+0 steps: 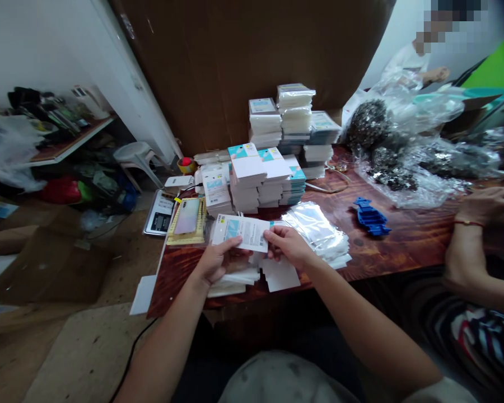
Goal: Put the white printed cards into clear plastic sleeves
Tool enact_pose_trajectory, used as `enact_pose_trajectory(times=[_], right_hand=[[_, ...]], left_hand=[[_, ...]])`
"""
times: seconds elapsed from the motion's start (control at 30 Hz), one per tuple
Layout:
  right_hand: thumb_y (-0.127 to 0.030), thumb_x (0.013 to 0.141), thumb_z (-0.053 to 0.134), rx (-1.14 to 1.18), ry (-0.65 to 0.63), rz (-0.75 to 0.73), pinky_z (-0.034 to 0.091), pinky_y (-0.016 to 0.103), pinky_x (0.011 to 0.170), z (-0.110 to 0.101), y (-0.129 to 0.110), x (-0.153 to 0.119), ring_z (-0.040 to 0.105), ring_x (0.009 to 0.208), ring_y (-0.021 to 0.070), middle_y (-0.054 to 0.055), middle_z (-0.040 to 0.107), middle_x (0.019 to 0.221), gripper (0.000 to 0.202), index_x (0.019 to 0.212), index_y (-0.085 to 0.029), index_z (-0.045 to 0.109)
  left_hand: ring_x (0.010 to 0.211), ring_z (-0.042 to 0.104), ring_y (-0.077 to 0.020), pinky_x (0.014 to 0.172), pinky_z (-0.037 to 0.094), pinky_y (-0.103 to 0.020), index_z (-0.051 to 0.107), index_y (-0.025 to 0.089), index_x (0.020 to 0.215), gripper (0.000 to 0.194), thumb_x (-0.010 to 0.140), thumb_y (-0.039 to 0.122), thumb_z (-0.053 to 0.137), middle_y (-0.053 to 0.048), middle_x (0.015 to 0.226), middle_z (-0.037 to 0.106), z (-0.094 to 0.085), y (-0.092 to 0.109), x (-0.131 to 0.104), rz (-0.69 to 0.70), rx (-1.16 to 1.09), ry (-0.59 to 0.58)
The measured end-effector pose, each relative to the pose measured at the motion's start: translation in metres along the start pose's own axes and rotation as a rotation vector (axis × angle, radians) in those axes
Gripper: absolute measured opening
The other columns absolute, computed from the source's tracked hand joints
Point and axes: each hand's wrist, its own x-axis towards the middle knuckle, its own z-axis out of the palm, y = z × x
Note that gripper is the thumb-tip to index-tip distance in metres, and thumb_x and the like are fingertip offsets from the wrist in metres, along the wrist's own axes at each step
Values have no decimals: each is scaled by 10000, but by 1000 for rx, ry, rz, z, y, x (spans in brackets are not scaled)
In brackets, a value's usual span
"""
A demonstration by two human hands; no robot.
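A white printed card with a blue picture (246, 232) is held level above the table's front edge. My left hand (219, 260) pinches its left part, thumb on top. At its right end, my right hand (288, 245) has thumb and fingers closed on the card. Below my hands lie white cards (280, 274) and a small stack of packets (231, 282). Clear plastic sleeves (317, 232) are spread just right of my right hand. Behind the held card stand stacks of blue-and-white cards (247, 168).
Tall packet stacks (294, 112) stand at the back. A phone (187, 215) rests on yellow pads at left. To the right are a blue plastic piece (370, 217), bags of dark metal parts (392, 168) and another person's forearm (468, 246).
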Motion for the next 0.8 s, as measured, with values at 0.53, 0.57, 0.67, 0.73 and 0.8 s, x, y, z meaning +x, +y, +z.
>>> enact_pose_trajectory(times=[0.53, 0.57, 0.67, 0.73, 0.8], right_hand=[[-495, 755, 720, -352, 89, -78, 372, 191, 446, 20, -19, 19, 535, 540, 103, 0, 634, 644, 352, 690, -160, 636], [-507, 756, 716, -287, 25, -57, 394, 193, 458, 19, -18, 14, 558, 561, 110, 7, 653, 684, 354, 726, -162, 642], [-515, 748, 719, -147, -89, 43, 412, 205, 428, 19, -10, 1, 552, 499, 111, -3, 641, 642, 355, 755, -175, 617], [-537, 771, 689, -174, 5, 56, 327, 207, 359, 22, -3, -1, 451, 386, 95, -39, 551, 504, 377, 678, -197, 554], [-568, 814, 632, -244, 150, -6, 269, 218, 351, 27, 4, 2, 384, 359, 89, -52, 484, 447, 428, 619, -210, 503]], left_hand=[[822, 725, -241, 796, 581, -354, 726, 92, 975, 331, 727, 292, 814, -131, 934, 760, 2, -12, 10, 102, 75, -83], [789, 722, -236, 768, 583, -353, 725, 91, 957, 326, 733, 313, 808, -128, 906, 760, 3, -13, 11, 107, 66, -64], [725, 709, -226, 708, 584, -352, 717, 101, 943, 341, 754, 376, 787, -123, 870, 757, 4, -13, 12, 120, 41, -9], [728, 706, -221, 702, 581, -348, 711, 113, 984, 374, 742, 384, 796, -119, 893, 755, 4, -13, 10, 121, 56, -21], [713, 695, -204, 696, 577, -337, 701, 128, 1027, 405, 711, 348, 826, -109, 908, 750, 3, -12, 7, 105, 117, -84]])
